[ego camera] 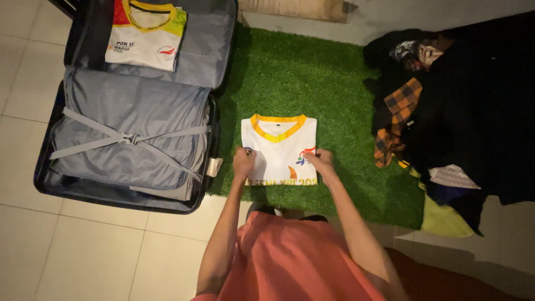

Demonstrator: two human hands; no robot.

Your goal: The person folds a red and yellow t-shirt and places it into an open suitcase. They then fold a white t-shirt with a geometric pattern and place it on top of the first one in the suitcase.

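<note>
A folded white shirt [277, 144] with a yellow-orange collar lies on the green grass mat [301, 72] in front of me. My left hand [243, 163] rests on the shirt's lower left corner, fingers curled against the cloth. My right hand [320, 160] presses the lower right edge, fingers bent on the fabric. Whether either hand pinches the cloth or only presses it is unclear. A second folded white shirt [146, 34] with yellow and red shoulders lies in the upper half of the open suitcase [134, 106].
The suitcase lies open on the tiled floor [83, 251] left of the mat, its grey lining strapped with crossed bands [129, 138]. A pile of dark clothes [468, 111] with an orange-checked piece [398, 111] sits at the right. My knees in salmon-coloured cloth [290, 256] fill the bottom.
</note>
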